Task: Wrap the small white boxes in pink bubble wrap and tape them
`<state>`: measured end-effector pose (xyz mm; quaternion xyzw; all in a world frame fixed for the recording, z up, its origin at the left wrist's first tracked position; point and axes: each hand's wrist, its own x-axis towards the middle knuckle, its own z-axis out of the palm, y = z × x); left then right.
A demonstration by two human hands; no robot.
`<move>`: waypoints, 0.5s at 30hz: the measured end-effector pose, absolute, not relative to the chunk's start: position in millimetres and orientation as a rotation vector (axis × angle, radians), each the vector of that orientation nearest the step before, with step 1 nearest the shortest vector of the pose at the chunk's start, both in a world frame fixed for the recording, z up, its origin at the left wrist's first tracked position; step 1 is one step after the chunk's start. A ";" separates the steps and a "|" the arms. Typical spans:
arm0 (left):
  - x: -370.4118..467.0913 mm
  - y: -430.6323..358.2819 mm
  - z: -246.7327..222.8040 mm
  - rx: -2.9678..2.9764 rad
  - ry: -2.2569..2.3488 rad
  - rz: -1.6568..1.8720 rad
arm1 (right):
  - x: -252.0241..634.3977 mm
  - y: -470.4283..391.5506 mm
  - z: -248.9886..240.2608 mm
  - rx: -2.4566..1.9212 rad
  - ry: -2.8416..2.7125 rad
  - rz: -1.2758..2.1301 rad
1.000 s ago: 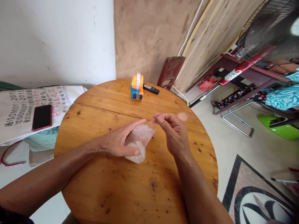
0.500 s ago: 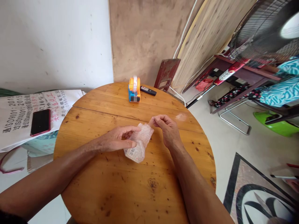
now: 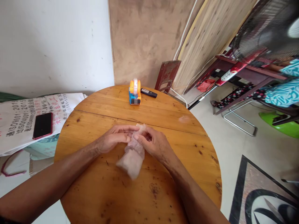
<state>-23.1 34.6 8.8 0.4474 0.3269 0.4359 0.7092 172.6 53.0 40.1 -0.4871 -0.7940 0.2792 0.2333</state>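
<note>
A bubble-wrapped package (image 3: 131,160) is between my hands above the middle of the round wooden table (image 3: 109,193). Its near end is smeared by motion, and what lies inside the wrap does not show. My left hand (image 3: 116,138) grips the package's left side, thumb towards me and fingers along the far side. From the right, my right hand (image 3: 156,141) pinches the wrap's upper part, the thumb lying across its front. Beyond both hands, an orange and blue tape dispenser (image 3: 135,91) stands near the table's far edge with a roll of tape in it.
Right of the dispenser lies a black remote-like device (image 3: 149,92). A phone (image 3: 43,125) rests on printed white sacks (image 3: 14,140) at the left. Behind the table is a wooden chair (image 3: 167,76). A fan (image 3: 261,34) and a seated person (image 3: 283,90) are at the right.
My right hand has come left onto the bubble wrap. The package has turned, its near end swinging towards me, and the printed label seen before is out of sight.
</note>
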 end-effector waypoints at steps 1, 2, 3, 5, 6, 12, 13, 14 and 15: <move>-22.5 34.2 10.2 0.977 0.706 0.983 | 172.0 54.8 36.5 -1.347 -2.178 0.758; -22.0 33.9 11.7 0.962 0.688 0.999 | 171.9 56.4 33.7 -1.345 -2.164 0.769; -21.5 33.6 13.2 0.946 0.674 1.013 | 172.2 57.8 31.7 -1.335 -2.140 0.787; -21.0 33.5 16.0 0.909 0.661 1.034 | 173.9 60.0 29.9 -1.293 -2.064 0.850; -20.8 33.6 17.1 0.889 0.663 1.047 | 175.0 60.9 29.8 -1.270 -2.020 0.896; -20.8 35.7 20.8 0.781 0.750 1.254 | 184.2 70.2 29.6 -1.203 -1.728 1.127; -20.8 36.4 21.1 0.766 0.761 1.287 | 185.5 72.4 28.7 -1.196 -1.666 1.171; -20.9 37.3 21.3 0.751 0.770 1.317 | 186.5 74.8 27.6 -1.190 -1.600 1.223; -21.2 38.3 21.3 0.735 0.781 1.344 | 187.5 77.2 26.2 -1.187 -1.526 1.278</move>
